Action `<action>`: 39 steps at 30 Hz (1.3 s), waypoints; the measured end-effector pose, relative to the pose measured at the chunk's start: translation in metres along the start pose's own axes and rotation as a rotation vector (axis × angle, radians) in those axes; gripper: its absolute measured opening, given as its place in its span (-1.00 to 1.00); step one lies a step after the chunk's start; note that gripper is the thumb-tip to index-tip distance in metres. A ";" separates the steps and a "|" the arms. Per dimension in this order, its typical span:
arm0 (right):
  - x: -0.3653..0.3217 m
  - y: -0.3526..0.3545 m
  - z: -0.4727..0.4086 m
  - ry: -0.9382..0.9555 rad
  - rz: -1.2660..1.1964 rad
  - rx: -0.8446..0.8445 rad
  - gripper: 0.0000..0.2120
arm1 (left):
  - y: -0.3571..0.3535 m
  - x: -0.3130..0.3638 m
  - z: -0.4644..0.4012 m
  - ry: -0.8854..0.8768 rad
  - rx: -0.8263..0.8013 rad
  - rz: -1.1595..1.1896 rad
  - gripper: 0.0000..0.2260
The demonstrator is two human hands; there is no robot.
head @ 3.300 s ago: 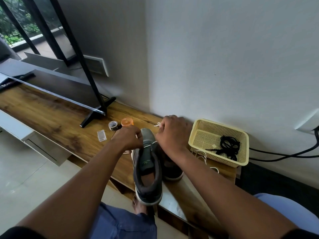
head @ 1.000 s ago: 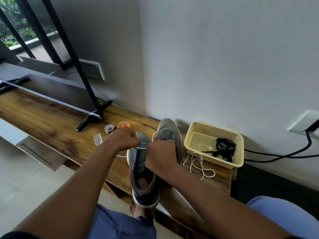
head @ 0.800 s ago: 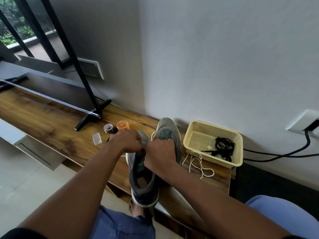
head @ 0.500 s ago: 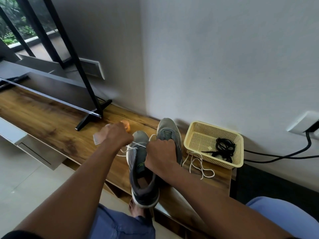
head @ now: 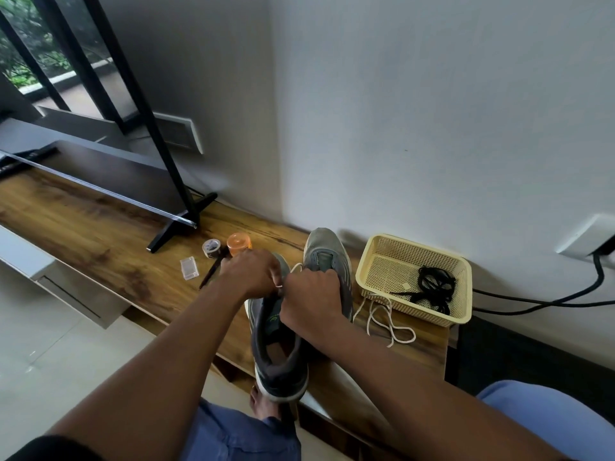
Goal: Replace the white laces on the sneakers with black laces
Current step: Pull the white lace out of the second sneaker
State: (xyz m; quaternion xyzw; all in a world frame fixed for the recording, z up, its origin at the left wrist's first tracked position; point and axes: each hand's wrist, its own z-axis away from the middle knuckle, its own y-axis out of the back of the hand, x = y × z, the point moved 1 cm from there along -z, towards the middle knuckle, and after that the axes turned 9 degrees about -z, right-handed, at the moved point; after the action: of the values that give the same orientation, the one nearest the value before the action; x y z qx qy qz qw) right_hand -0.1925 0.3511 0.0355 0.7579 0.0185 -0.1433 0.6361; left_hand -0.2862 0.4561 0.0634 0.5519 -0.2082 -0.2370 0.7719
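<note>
Two grey sneakers stand side by side on the wooden bench. The near sneaker (head: pixel 276 354) has its heel over the bench's front edge; the far sneaker (head: pixel 324 251) lies behind my right hand. My left hand (head: pixel 253 272) pinches the white lace (head: pixel 296 269) at the near sneaker's eyelets. My right hand (head: pixel 311 299) grips that sneaker's upper and tongue. A loose white lace (head: pixel 387 322) lies coiled to the right of the shoes. Black laces (head: pixel 432 287) lie bundled in the yellow basket (head: pixel 376 257).
Left of the shoes on the wooden bench (head: pixel 86 227) lie a tape roll (head: pixel 211 247), an orange lid (head: pixel 238 242), a clear plastic box (head: pixel 189 268) and a dark pen (head: pixel 213 271). A TV stand foot (head: pixel 176 227) stands behind. Black cables (head: pixel 545 299) run right.
My left hand pulled lace out to the left half a second ago and has come back to the near sneaker's eyelets. My right hand stays on the shoe.
</note>
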 end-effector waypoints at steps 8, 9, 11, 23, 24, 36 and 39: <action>-0.001 0.003 0.002 0.006 0.035 -0.006 -0.51 | 0.000 -0.012 -0.001 0.103 0.049 0.005 -0.88; -0.002 0.003 0.002 0.003 0.035 -0.017 -0.54 | 0.000 -0.012 -0.001 0.075 0.033 0.048 -0.87; -0.002 0.004 0.001 0.002 0.024 -0.036 -0.63 | -0.001 -0.006 0.000 0.027 0.005 0.071 -0.90; -0.002 0.002 0.001 -0.004 -0.004 0.012 -0.59 | -0.011 0.002 -0.003 0.036 0.060 -0.059 -0.93; -0.001 0.002 0.001 -0.005 -0.004 0.011 -0.57 | -0.011 0.003 -0.003 0.035 0.051 -0.076 -0.94; 0.000 0.000 -0.002 -0.027 0.012 -0.002 -0.56 | -0.002 -0.038 -0.005 0.368 0.055 -0.088 -0.81; 0.000 -0.001 -0.002 -0.031 0.014 -0.001 -0.53 | -0.001 -0.022 -0.009 0.163 0.066 0.060 -0.93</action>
State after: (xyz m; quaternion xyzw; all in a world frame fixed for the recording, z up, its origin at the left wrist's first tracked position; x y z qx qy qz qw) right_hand -0.1919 0.3531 0.0348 0.7553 0.0033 -0.1506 0.6379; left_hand -0.2984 0.4755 0.0584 0.5880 -0.1687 -0.1610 0.7745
